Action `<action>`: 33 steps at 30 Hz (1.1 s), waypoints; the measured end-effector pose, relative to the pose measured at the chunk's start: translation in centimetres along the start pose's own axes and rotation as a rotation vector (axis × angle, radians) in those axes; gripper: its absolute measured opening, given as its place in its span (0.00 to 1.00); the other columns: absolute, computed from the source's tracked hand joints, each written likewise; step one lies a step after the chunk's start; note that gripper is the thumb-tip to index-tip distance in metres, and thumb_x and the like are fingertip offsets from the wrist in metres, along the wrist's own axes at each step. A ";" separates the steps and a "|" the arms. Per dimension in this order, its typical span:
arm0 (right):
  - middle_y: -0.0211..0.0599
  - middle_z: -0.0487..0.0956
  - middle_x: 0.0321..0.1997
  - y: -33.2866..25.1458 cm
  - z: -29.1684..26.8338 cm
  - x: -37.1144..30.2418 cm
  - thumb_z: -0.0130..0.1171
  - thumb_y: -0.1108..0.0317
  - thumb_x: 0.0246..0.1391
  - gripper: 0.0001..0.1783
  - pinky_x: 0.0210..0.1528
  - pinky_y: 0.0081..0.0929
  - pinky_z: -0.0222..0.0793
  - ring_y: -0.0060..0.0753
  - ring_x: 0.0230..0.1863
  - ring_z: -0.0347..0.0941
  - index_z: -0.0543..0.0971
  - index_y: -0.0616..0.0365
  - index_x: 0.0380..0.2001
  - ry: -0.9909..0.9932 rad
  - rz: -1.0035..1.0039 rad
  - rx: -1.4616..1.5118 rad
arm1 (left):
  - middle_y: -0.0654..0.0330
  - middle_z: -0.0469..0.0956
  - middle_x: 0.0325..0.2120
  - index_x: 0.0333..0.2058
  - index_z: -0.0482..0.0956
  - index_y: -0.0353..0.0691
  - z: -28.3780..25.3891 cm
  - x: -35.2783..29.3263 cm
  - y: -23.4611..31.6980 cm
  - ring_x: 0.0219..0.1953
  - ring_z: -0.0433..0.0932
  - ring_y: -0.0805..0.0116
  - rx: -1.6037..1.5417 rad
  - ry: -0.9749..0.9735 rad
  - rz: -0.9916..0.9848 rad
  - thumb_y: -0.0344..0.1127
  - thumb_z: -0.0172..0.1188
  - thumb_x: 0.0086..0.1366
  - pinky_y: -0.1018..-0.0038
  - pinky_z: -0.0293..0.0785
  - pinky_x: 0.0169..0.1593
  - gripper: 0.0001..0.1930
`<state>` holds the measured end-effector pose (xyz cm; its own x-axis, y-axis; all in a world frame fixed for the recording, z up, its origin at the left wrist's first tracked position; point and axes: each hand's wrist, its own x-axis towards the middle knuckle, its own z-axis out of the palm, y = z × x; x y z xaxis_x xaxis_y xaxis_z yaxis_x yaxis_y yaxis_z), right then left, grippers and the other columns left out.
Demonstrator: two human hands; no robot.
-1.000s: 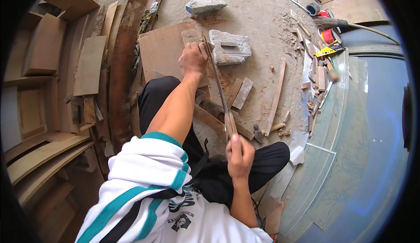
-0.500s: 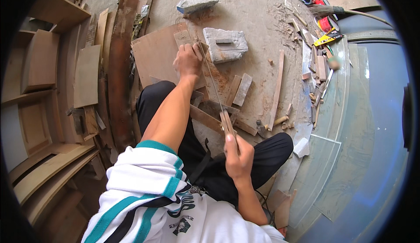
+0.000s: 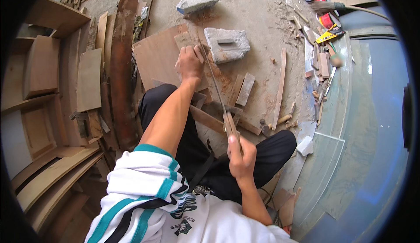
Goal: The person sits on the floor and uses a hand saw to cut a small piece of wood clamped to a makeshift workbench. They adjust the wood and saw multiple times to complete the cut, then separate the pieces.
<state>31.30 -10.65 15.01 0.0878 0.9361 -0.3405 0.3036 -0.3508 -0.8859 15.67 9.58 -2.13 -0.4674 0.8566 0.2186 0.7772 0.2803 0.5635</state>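
My right hand [image 3: 243, 159] is closed around the wooden handle of a handsaw [image 3: 230, 127], near my right knee. The saw's thin blade [image 3: 213, 74] runs up and away to the left, past the fingers of my left hand. Bent over a small piece of wood [image 3: 182, 39], my left hand [image 3: 190, 63] grips it with curled fingers. That piece lies over a flat brown board [image 3: 153, 55] in front of my legs. The blade's far end passes beside the piece; whether it touches the wood I cannot tell.
A pale block [image 3: 234, 52] carrying a small bar lies beyond the saw, with another block [image 3: 199, 1] farther off. Offcuts [image 3: 245, 89] and a hammer [image 3: 265, 128] lie near my knees. Wooden cabinets [image 3: 43, 66] stand left; glass sheets [image 3: 323, 164] and a broom [image 3: 326, 6] are right.
The whole view has shifted slightly, so things sit a little farther right and lower. Both hands keep their holds, and the saw stays at nearly the same angle.
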 end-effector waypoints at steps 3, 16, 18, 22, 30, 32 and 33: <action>0.48 0.69 0.15 1.5 4.6 8.9 0.52 0.54 0.66 0.26 0.26 0.40 0.62 0.41 0.18 0.66 0.72 0.66 0.21 0.061 -0.257 -0.078 | 0.52 0.77 0.34 0.31 0.77 0.41 -0.1 -0.3 -0.5 0.37 0.79 0.47 -0.001 -0.013 -0.016 0.46 0.51 0.71 0.53 0.75 0.39 0.16; 0.45 0.70 0.16 1.5 2.4 5.8 0.54 0.58 0.66 0.22 0.25 0.37 0.62 0.36 0.17 0.66 0.77 0.66 0.24 -0.035 -0.179 -0.046 | 0.52 0.78 0.34 0.31 0.77 0.40 -0.1 -0.1 -0.7 0.37 0.79 0.44 -0.021 0.013 -0.032 0.49 0.52 0.72 0.53 0.75 0.40 0.18; 0.53 0.71 0.18 1.8 5.1 14.4 0.51 0.52 0.66 0.27 0.27 0.40 0.62 0.46 0.20 0.66 0.74 0.66 0.22 -0.029 -0.202 -0.034 | 0.51 0.78 0.34 0.31 0.77 0.40 1.0 -0.3 -0.2 0.36 0.79 0.44 -0.074 0.027 -0.019 0.49 0.52 0.72 0.53 0.75 0.40 0.18; 0.54 0.73 0.21 1.7 4.1 7.9 0.52 0.54 0.66 0.24 0.28 0.41 0.65 0.46 0.20 0.67 0.76 0.67 0.27 -0.026 -0.192 -0.069 | 0.50 0.78 0.34 0.31 0.77 0.40 0.5 0.1 -1.7 0.36 0.78 0.42 -0.040 0.029 -0.028 0.48 0.52 0.72 0.52 0.74 0.40 0.18; 0.52 0.72 0.19 2.1 2.4 5.3 0.55 0.58 0.64 0.19 0.28 0.38 0.66 0.43 0.20 0.72 0.78 0.66 0.28 0.002 -0.168 -0.053 | 0.51 0.78 0.33 0.30 0.76 0.41 0.3 -0.5 -0.7 0.36 0.79 0.45 0.018 0.019 -0.008 0.47 0.52 0.71 0.53 0.75 0.39 0.16; 0.58 0.68 0.17 2.8 5.4 13.0 0.55 0.53 0.64 0.26 0.27 0.43 0.63 0.45 0.18 0.66 0.72 0.67 0.20 0.004 -0.168 0.067 | 0.51 0.78 0.33 0.30 0.76 0.41 1.5 0.1 -1.4 0.35 0.79 0.45 -0.029 0.043 0.004 0.47 0.52 0.71 0.53 0.76 0.38 0.17; 0.58 0.67 0.17 2.2 5.2 13.2 0.54 0.53 0.64 0.28 0.26 0.42 0.63 0.43 0.18 0.64 0.70 0.67 0.18 -0.012 -0.171 0.021 | 0.51 0.78 0.32 0.29 0.76 0.41 1.6 -0.1 -1.8 0.34 0.79 0.45 -0.044 0.077 0.031 0.47 0.53 0.70 0.54 0.76 0.36 0.16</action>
<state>28.16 0.78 6.93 0.0254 0.9818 -0.1880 0.2935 -0.1871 -0.9375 14.98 9.73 -4.46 -0.4757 0.8284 0.2958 0.7733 0.2336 0.5895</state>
